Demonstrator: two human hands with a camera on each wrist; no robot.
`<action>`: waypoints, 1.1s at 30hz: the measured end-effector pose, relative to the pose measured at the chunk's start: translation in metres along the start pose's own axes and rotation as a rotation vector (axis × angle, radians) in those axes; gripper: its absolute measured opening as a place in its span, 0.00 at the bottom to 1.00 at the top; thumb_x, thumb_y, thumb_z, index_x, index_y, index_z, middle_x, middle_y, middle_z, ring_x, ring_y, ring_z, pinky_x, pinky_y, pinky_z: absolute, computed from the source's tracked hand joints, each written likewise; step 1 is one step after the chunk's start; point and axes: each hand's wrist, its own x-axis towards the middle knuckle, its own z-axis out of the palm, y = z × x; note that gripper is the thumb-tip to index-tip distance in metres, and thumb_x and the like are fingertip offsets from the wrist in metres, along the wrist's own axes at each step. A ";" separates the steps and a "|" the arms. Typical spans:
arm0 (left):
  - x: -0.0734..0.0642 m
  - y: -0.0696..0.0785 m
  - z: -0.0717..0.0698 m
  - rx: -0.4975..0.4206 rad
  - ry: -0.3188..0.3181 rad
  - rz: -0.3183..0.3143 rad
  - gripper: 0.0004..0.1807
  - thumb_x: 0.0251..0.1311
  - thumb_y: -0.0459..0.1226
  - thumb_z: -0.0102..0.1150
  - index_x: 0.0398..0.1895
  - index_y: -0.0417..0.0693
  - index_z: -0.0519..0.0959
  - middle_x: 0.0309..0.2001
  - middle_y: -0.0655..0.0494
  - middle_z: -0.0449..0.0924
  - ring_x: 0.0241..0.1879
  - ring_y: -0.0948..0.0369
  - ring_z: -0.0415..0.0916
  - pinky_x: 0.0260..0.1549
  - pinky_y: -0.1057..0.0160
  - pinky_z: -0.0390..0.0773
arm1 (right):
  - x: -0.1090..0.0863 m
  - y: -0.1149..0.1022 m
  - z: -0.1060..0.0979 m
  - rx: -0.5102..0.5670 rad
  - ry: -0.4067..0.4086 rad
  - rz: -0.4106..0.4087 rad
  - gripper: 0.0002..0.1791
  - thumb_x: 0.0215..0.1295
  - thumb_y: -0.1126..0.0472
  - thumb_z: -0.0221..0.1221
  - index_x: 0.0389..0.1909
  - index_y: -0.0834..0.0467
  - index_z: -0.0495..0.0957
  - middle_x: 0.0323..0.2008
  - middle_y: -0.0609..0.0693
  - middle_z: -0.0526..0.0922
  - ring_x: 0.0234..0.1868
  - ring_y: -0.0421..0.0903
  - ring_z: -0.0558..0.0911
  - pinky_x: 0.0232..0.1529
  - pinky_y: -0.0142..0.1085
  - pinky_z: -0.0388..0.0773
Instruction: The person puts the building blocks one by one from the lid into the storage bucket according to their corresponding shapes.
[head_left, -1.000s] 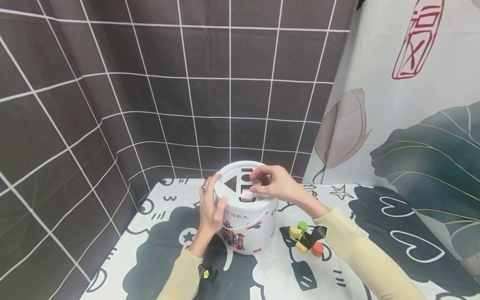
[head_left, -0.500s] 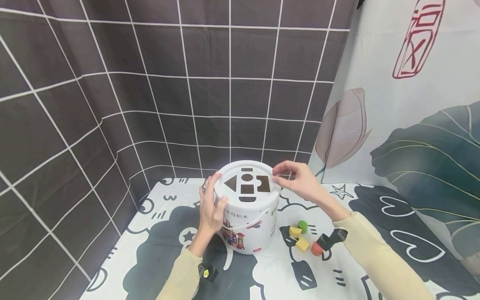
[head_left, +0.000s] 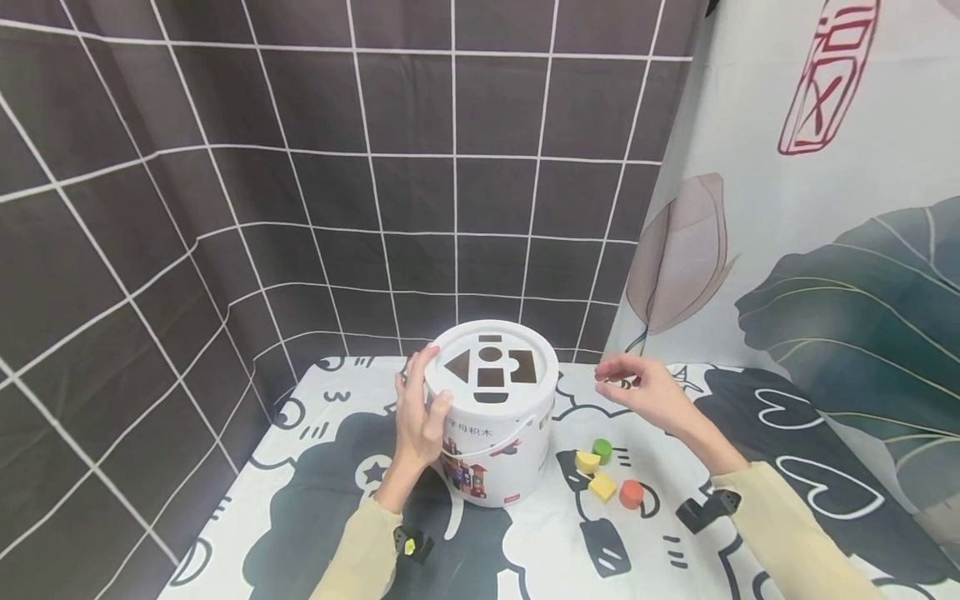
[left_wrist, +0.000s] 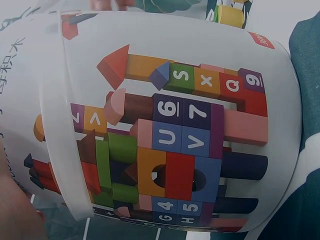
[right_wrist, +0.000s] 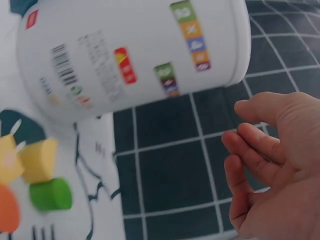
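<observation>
A white lidded bucket (head_left: 495, 454) with printed block pictures stands upright on the cloth. Its lid (head_left: 457, 397) has cut-out holes: a triangle, a circle, a square and other shapes. My left hand (head_left: 417, 421) rests against the bucket's left side, fingers fairly straight along the rim and thumb at the front. Off to the bucket's right, my right hand (head_left: 648, 392) hovers with loosely bent fingers and nothing between them. Below it lie a green cylinder (head_left: 602, 451), a yellow half-round block (head_left: 587, 462), a yellow square block (head_left: 602, 487) and an orange-red cylinder (head_left: 632, 494).
A white and dark cartoon-print cloth (head_left: 555, 542) covers the table. Behind it hangs a dark curtain (head_left: 412, 200) with a white grid. A pale curtain (head_left: 690, 317) with leaf prints hangs at the right. The bucket's thin handle (left_wrist: 62, 125) hangs down its front.
My right hand has lifted off the lid's holes and moved right, away from the bucket. The white piece at the square hole is no longer visible. My left hand stays at the bucket's side.
</observation>
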 end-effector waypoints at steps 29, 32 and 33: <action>-0.001 0.001 -0.001 -0.011 -0.011 -0.012 0.35 0.56 0.47 0.41 0.66 0.39 0.68 0.67 0.39 0.69 0.69 0.34 0.57 0.65 0.27 0.38 | -0.043 0.068 0.030 0.050 -0.021 0.151 0.16 0.57 0.68 0.67 0.47 0.69 0.80 0.39 0.54 0.85 0.37 0.48 0.81 0.34 0.34 0.77; -0.001 0.001 -0.001 -0.010 -0.011 -0.008 0.35 0.55 0.47 0.41 0.66 0.39 0.68 0.67 0.39 0.69 0.69 0.34 0.58 0.65 0.27 0.38 | -0.045 0.072 0.033 0.035 -0.025 0.165 0.17 0.57 0.68 0.67 0.47 0.69 0.80 0.39 0.54 0.85 0.38 0.48 0.81 0.35 0.34 0.77; -0.001 0.001 -0.001 -0.009 -0.011 -0.006 0.35 0.55 0.47 0.41 0.66 0.39 0.68 0.67 0.39 0.69 0.69 0.34 0.58 0.65 0.27 0.38 | -0.045 0.073 0.033 0.033 -0.026 0.170 0.17 0.57 0.68 0.67 0.47 0.69 0.80 0.40 0.54 0.85 0.38 0.48 0.81 0.35 0.35 0.77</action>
